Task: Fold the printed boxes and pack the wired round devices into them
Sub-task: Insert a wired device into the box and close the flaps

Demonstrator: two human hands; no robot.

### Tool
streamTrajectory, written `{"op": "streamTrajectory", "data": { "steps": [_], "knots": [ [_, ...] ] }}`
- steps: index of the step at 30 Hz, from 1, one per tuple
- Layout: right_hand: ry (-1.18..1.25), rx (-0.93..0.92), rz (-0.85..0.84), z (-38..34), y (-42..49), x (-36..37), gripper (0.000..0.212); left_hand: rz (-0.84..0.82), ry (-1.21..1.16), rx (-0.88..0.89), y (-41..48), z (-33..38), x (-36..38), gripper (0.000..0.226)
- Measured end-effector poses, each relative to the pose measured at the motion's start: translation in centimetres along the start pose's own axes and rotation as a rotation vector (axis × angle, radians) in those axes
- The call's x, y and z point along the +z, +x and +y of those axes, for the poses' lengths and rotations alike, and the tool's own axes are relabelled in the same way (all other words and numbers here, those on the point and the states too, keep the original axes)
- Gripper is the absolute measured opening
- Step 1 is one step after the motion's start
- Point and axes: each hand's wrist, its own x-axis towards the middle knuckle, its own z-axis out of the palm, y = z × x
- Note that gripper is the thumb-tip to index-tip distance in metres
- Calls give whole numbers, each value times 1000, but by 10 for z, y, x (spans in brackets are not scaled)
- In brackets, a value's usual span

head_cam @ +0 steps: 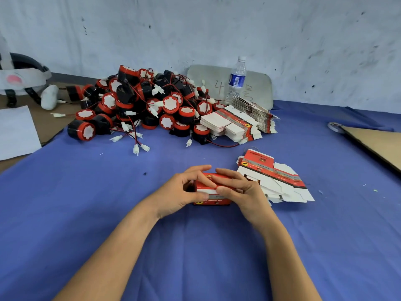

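Both hands, left hand (184, 192) and right hand (240, 190), are clamping the red box (211, 193) between them, its long axis running left-right. The pile of round devices (141, 105) is lying well beyond the grip, nearer the left hand.

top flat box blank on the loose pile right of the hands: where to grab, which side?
Pinch the top flat blank at its near-right white flap edge, coming in low from the right with the right hand. That edge overhangs the fanned pile, so probably a finger can slip under it.
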Motion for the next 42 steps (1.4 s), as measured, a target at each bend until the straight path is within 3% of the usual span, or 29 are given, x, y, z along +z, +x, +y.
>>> {"op": "streamTrajectory", "data": {
  "steps": [9, 18, 22, 26, 30, 36, 42],
  "knots": [
    [-37, -4, -19, 4, 0, -2, 27, 34, -32, -31, 0, 2, -1, 23],
    [-11, 46, -64, 2, -2, -5, 21, 43, 95, -11, -2, -4, 0, 22],
    [-37, 11, -67, 4, -3, -2, 39, 45, 128, -15, -2, -5, 1, 27],
    [-95, 23, -25, 5, -4, -2, 42, 107, 285, 65, -2, -4, 6, 35],
    [4, 99, -43, 3, -6, 0, 45, 283, 3, -2, -1, 1, 7, 21],
    [58, 95, 149, -4, -5, 4, 8, 74, -70, -18, -1, 0, 11, 56],
    [2, 1, 129, -5, -8, 13, 30, 206, -101, -27, 4, -4, 22, 55]
  ]
}}
